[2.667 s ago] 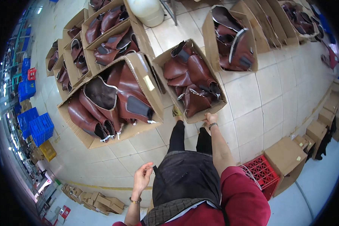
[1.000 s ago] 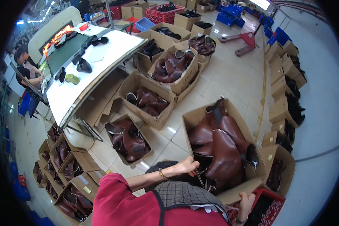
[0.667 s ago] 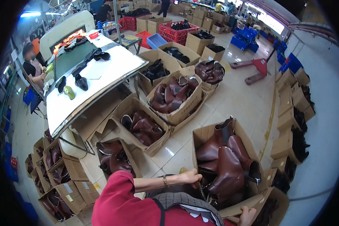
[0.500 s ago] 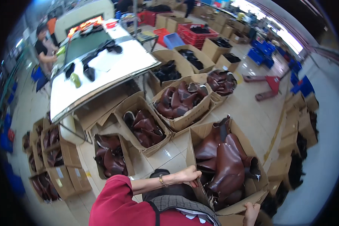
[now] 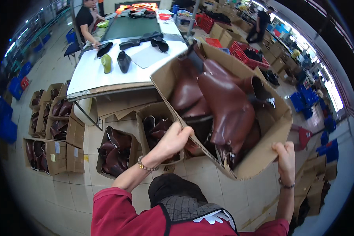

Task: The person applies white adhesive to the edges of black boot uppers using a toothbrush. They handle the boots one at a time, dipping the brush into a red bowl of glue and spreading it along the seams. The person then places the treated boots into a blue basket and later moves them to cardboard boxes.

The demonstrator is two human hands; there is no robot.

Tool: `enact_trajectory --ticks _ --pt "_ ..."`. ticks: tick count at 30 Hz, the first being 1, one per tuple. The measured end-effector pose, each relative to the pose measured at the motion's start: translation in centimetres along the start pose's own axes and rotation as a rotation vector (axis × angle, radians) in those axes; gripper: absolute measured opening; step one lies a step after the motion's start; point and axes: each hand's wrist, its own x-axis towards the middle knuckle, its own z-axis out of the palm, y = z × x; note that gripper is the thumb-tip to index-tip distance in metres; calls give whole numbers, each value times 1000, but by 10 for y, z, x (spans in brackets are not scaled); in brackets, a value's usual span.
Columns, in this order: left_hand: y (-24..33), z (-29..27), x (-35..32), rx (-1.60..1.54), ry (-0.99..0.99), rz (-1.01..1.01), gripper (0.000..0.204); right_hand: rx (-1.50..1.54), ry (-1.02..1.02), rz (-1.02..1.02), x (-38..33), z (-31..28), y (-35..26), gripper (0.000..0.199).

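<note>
An open cardboard box (image 5: pixel 265 157) is up off the floor, tilted, between my two hands. Inside lie glossy dark-brown leather boot uppers (image 5: pixel 228 104), bent and piled on one another. My left hand (image 5: pixel 175 138) is closed around the box's left rim, while my right hand (image 5: pixel 285 156) grips its near right corner, thumb over the edge. Just beyond my left hand, another box of brown leather pieces (image 5: pixel 159 128) stands on the floor, partly hidden by the lifted one. Further left is a smaller box (image 5: pixel 134 153) of similar pieces.
A white-topped table (image 5: pixel 86 80) with a green conveyor belt (image 5: pixel 131 29) holds dark shoe parts and a green shoe form (image 5: pixel 106 63). A co-worker (image 5: pixel 86 23) stands at its far left. Stacked boxes (image 5: pixel 57 153) line the left; a red pallet jack (image 5: pixel 304 135) is at right.
The box in my hands has risen from the floor and swung left toward the table. My view has turned, and both my hands have moved up with the box.
</note>
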Motion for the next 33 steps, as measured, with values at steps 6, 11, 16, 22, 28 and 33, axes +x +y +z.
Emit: enact_trajectory --ticks 6,11,16,22,28,33 --pt "58 -70 118 246 414 238 28 -49 -181 -311 232 83 -43 20" --pt "57 -103 258 -23 514 76 53 -295 -127 -642 401 207 -13 34" --pt "120 -71 375 -187 752 -158 109 -366 68 -605 426 284 20 34" --pt "89 -94 395 -200 577 -29 86 -430 198 -782 411 286 27 31" --pt "94 -77 393 -238 676 -27 71 -487 99 -847 399 270 21 67" --pt "97 -97 400 -252 604 29 56 -527 171 -902 412 278 11 85"
